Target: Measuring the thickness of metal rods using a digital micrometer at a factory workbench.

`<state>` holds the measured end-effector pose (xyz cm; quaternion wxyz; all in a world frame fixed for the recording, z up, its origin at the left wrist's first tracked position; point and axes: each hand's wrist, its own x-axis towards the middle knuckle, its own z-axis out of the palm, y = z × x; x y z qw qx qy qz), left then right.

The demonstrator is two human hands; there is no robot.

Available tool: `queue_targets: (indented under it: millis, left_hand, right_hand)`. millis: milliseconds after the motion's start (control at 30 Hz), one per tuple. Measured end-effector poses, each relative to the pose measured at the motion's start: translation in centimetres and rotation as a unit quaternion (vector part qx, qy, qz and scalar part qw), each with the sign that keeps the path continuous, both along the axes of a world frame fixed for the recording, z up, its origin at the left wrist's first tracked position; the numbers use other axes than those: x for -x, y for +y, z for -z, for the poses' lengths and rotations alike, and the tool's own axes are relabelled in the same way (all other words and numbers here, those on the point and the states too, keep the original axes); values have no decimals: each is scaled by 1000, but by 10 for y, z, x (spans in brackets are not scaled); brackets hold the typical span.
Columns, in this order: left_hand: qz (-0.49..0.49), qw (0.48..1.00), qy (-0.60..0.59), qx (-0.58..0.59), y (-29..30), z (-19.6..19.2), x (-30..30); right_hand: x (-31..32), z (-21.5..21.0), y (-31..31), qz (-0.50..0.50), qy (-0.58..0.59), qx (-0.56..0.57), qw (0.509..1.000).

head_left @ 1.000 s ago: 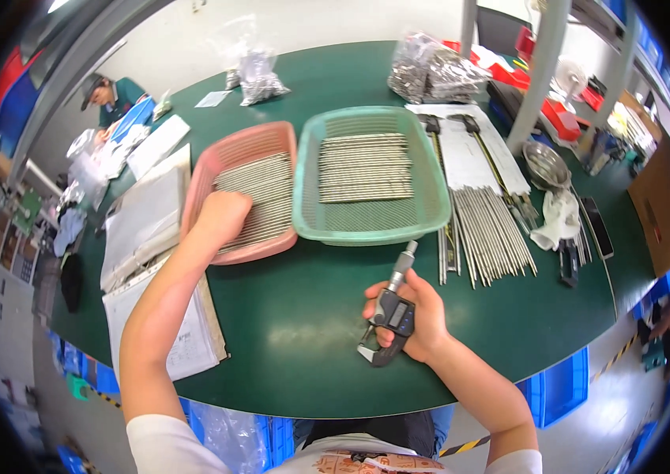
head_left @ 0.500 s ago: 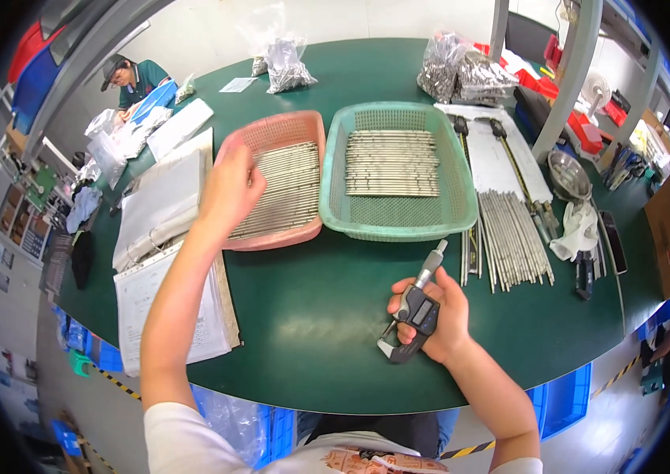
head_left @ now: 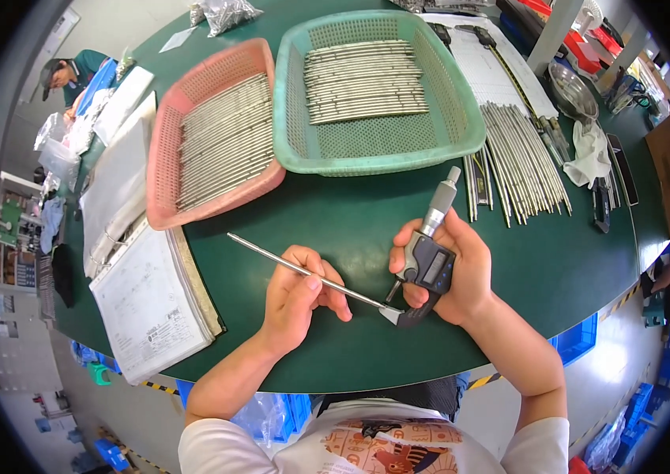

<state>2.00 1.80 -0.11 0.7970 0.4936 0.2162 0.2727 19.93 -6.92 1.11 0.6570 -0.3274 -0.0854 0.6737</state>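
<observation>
My left hand [head_left: 299, 296] pinches a thin metal rod [head_left: 272, 257] between thumb and fingers. The rod slants down to the right, and its lower end is at the jaws of a digital micrometer [head_left: 432, 265]; whether it touches them I cannot tell. My right hand [head_left: 465, 268] is wrapped round the micrometer's frame, with its silver thimble pointing up and away. Beyond my left hand lies a pink basket [head_left: 163, 178] with rows of metal rods [head_left: 228, 142]. Right of it, a green basket [head_left: 382, 164] holds another row of similar rods [head_left: 366, 83].
A ring binder with printed sheets [head_left: 153, 308] lies open at the left. More rods [head_left: 521, 158] lie on the table at the right, near calipers [head_left: 501, 59], a white glove [head_left: 588, 158] and a metal bowl [head_left: 572, 93]. Another person [head_left: 74, 75] works at the far left.
My left hand has come back from the pink basket with a rod and brought it to the micrometer. The view has shifted, so the baskets appear higher and further left.
</observation>
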Motion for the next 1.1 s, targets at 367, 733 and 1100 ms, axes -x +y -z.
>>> queue_targets:
  millis: [367, 733, 1100]
  left_hand:
    - [47, 999, -19, -16, 0, 3, 5]
    - [46, 999, -16, -13, 0, 3, 5]
    - [43, 999, -10, -17, -1, 4, 4]
  right_hand:
    - [-1, 1, -1, -35, -4, -5, 999]
    - [0, -1, 0, -38, -9, 18, 999]
    - [1, -1, -1, -31, -8, 11, 999]
